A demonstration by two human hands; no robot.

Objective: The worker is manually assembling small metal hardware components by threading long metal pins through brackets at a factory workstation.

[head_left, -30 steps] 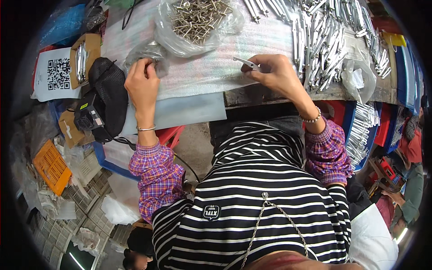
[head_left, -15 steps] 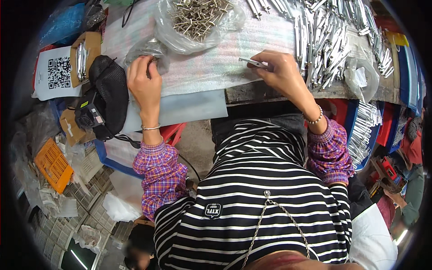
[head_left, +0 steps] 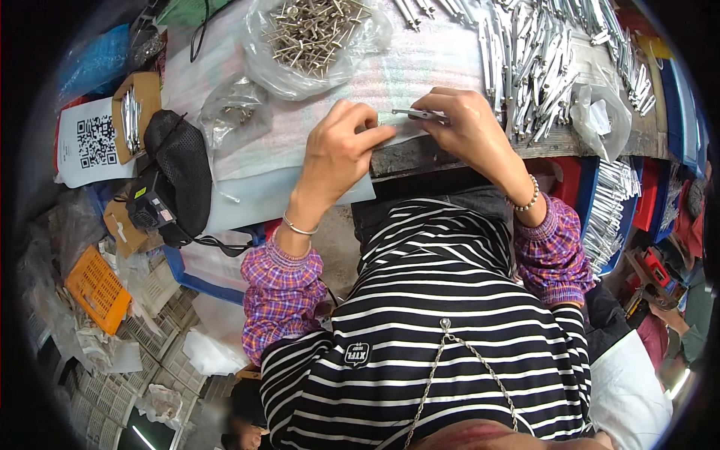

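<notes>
My right hand (head_left: 466,126) pinches a slim silver metal bar (head_left: 411,113) between thumb and fingers, its free end pointing left. Close to that end, my left hand (head_left: 336,148) is closed in a pinch; whatever it holds is too small to make out. Beyond the left hand stands an open clear plastic bag (head_left: 259,71) full of metal pins (head_left: 315,34). A smaller clear bag (head_left: 217,124) with tiny metal parts (head_left: 238,114) lies to its left. Many similar silver bars (head_left: 536,82) are heaped to the right of my right hand.
A black mesh pouch (head_left: 176,154) and a small cardboard box of metal pieces (head_left: 130,120) sit at the left. On the right are a crumpled clear bag (head_left: 611,124) and a blue bin of silver bars (head_left: 607,202). Another person's arm (head_left: 671,322) shows at the far right.
My left hand has left the small bag and moved right, close to the bar's free end. My right hand still holds the bar, now turned slightly. The view has shifted a little.
</notes>
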